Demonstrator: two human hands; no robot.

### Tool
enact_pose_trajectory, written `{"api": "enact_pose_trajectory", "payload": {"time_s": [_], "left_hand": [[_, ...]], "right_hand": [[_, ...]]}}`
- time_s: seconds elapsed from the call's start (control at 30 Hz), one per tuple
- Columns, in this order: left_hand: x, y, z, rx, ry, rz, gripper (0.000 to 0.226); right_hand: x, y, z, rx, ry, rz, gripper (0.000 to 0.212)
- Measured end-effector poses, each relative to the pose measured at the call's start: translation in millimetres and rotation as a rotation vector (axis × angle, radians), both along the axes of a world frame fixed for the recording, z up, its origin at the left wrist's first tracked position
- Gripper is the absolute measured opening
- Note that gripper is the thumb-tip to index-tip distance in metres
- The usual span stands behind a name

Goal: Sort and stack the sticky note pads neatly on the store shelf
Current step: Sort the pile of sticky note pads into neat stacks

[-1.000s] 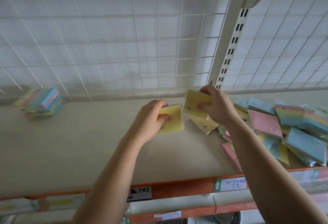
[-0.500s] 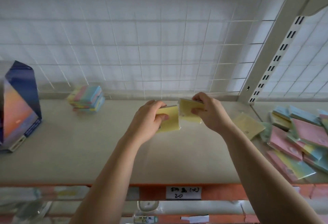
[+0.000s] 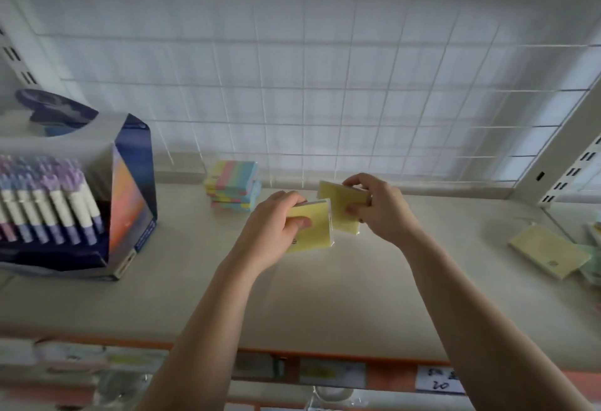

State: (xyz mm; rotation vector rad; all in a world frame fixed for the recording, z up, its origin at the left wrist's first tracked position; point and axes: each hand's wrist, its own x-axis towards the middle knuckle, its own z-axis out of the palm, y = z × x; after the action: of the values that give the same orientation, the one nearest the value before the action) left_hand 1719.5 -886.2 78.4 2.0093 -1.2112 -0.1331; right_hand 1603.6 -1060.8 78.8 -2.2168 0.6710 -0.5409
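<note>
Nearest, over the shelf (image 3: 325, 306), the left hand (image 3: 270, 228) pinches one yellow pad (image 3: 317, 233), thumb on top. The right hand (image 3: 382, 210) grips a second yellow pad (image 3: 338, 197), and the two edges overlap in mid-air. The wrappers look slick, so a careless merge could let one slide out and drop off the front. Further back sits the rainbow stack (image 3: 232, 187), slightly skewed. A nudge might topple it against the wire grid (image 3: 325, 101).
</note>
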Motion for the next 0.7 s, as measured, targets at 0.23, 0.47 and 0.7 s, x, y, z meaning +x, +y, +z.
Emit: {"api": "enact_pose_trajectory", "payload": {"time_s": [0.23,0.47,0.7], "left_hand": [[32,36,-6,0.013,-0.029,-0.001,0.016],[42,53,-11,0.017,-0.03,-0.01,0.017],[44,59,-12,0.03,-0.023,-0.017,0.018]], "right_hand": [[51,20,-10,0.049,0.055,-0.001,0.033],[79,20,-27,-0.024,0.079,-0.087,0.045],[82,21,-40,-0.055,0.074,-0.122,0.029]]}}
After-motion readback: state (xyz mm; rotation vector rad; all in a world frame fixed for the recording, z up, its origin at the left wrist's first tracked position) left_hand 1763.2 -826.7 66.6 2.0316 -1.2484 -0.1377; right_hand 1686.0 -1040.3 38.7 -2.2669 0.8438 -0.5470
